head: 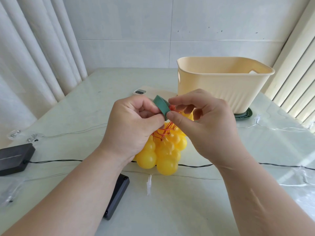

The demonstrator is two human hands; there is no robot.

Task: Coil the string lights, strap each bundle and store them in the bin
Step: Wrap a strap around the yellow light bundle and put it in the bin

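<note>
A bundle of yellow ball lights [162,154] on orange wire [162,132] hangs below my two hands at the table's middle. My left hand [131,126] pinches a green strap [162,106] bent into a loop over the top of the wire. My right hand [202,120] pinches the strap's near end between thumb and forefinger. The cream bin [221,86] stands behind my right hand at the back right; what lies inside is mostly hidden.
A black box [15,158] with a dark cable [56,161] lies at the left edge, a second black box [117,196] under my left forearm. Thin clear-wire lights [281,128] trail across the table. A phone [140,91] and a green roll [243,114] lie by the bin.
</note>
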